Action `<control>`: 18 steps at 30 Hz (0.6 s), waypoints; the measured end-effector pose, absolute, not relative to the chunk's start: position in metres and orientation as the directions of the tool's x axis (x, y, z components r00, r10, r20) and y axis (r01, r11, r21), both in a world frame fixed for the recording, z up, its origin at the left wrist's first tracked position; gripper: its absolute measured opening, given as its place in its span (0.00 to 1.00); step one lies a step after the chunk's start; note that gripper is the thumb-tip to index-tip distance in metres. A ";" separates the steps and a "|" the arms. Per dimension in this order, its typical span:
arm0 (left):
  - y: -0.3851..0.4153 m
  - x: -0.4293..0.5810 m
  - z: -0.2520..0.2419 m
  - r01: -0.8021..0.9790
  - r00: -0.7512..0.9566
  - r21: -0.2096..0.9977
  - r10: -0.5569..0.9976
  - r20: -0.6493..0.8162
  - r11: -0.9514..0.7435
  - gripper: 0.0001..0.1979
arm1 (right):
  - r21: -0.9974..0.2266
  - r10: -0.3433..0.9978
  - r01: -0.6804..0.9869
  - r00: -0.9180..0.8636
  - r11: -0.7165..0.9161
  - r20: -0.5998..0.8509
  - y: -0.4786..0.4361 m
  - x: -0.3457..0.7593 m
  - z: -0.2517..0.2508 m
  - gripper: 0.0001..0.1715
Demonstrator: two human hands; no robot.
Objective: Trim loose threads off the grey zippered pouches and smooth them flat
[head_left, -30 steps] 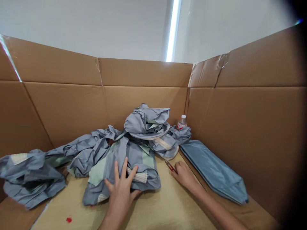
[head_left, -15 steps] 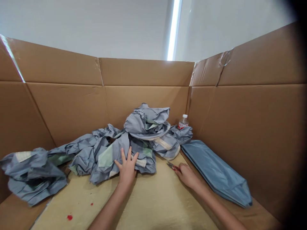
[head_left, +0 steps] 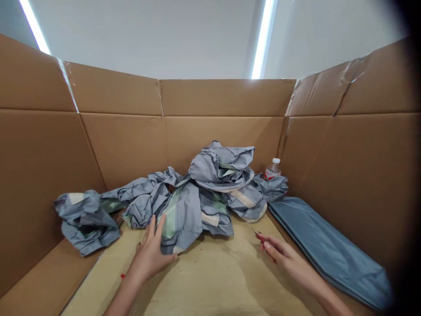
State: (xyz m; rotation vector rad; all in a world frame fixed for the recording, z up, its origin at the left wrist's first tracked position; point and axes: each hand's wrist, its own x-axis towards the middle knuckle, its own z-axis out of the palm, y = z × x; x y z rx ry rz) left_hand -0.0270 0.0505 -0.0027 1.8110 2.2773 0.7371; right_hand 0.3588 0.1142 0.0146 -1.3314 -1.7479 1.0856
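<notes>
Fabric [head_left: 186,215] in grey-blue, with pale green parts and cream strips, lies crumpled along the far side of the bench [head_left: 213,285], from the left to a bundle [head_left: 219,171] heaped up right of the middle. Its folds overlap so much that I cannot tell whether it is one piece or several, and their undersides are hidden.

The left hand [head_left: 153,252] is at the near left edge of the middle section, thumb and fingers spread apart. Its fingertips overlap the cloth in view, but whether they press on it or hover just in front cannot be made out; the palm is turned out of sight.

The right hand [head_left: 279,252], near the right side, is closed around a small red-handled tool [head_left: 259,238]. Most of the handle is covered by the fingers, and the thin tip, pointing far and left, is too blurred to read clearly. It is apart from the cloth.

At the far right, a white-capped bottle [head_left: 273,170] shows only its upper part, the rest behind fabric. A folded blue sheet [head_left: 329,250] lies along the right side, its near end running into dark shadow. Both forearms are cut off at the bottom edge.
</notes>
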 end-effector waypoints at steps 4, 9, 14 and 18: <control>0.055 -0.019 -0.018 0.861 -0.258 0.485 0.953 0.158 0.153 0.47 | -0.983 0.966 0.184 -0.257 0.025 -0.024 0.098 0.324 0.016 0.43; 0.049 -0.021 -0.014 0.852 -0.208 0.523 0.939 0.273 0.037 0.29 | -0.991 0.938 -0.101 -0.344 -0.085 -0.045 0.090 0.280 0.017 0.36; 0.041 -0.037 0.008 0.803 -0.191 0.587 0.885 0.425 -0.108 0.19 | -0.986 0.942 -0.155 -0.335 -0.064 -0.008 0.095 0.247 0.019 0.32; 0.030 -0.047 0.028 0.759 -0.237 0.623 0.811 0.535 -0.189 0.19 | -0.984 0.947 -0.178 -0.319 -0.022 0.037 0.103 0.227 0.021 0.33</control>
